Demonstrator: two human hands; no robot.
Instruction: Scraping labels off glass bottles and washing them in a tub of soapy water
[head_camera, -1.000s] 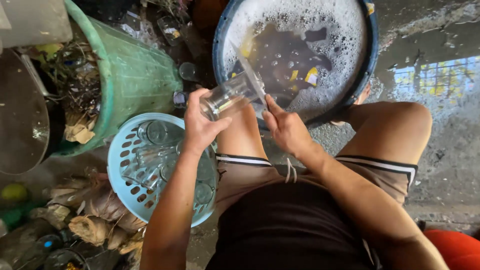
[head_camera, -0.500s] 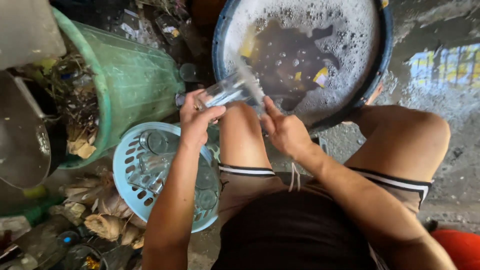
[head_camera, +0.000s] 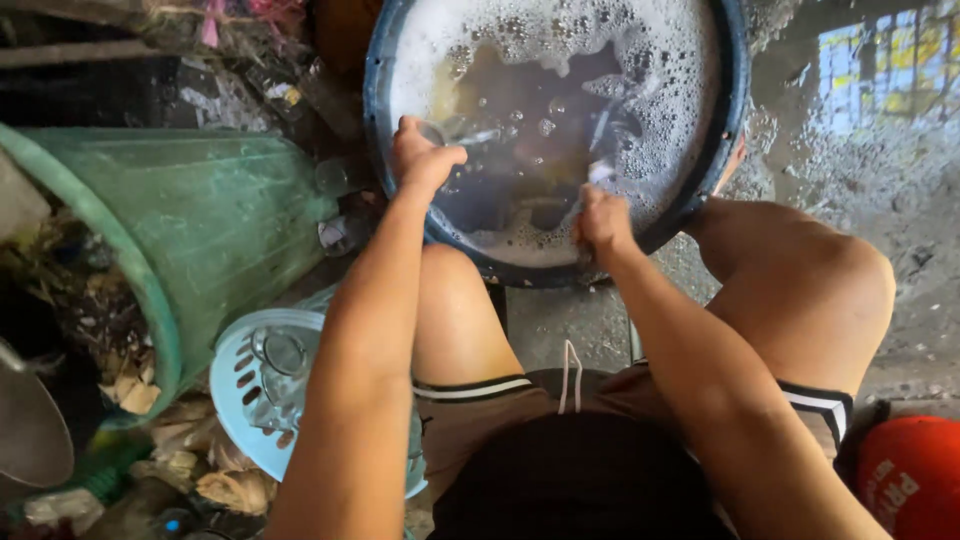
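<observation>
Blue basin (head_camera: 372, 70), green bucket (head_camera: 200, 215), seemingly pale-blue basket (head_camera: 232, 385).

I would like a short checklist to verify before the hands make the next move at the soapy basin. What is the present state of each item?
1. Left hand has a firm hold on the clear glass: cannot tell, the fingers hide most of it.
2. Right hand is over the basin, not outside it: ok.
3. What the right hand holds: cannot tell, foam and water hide it.
4. Basin has soapy water for washing: ok, foam covers much of the surface.
5. Light blue basket is within easy reach beside the left knee: ok, glasses already lie in it.
6. Ground around the basin is dry: not ok, it looks wet.
</observation>
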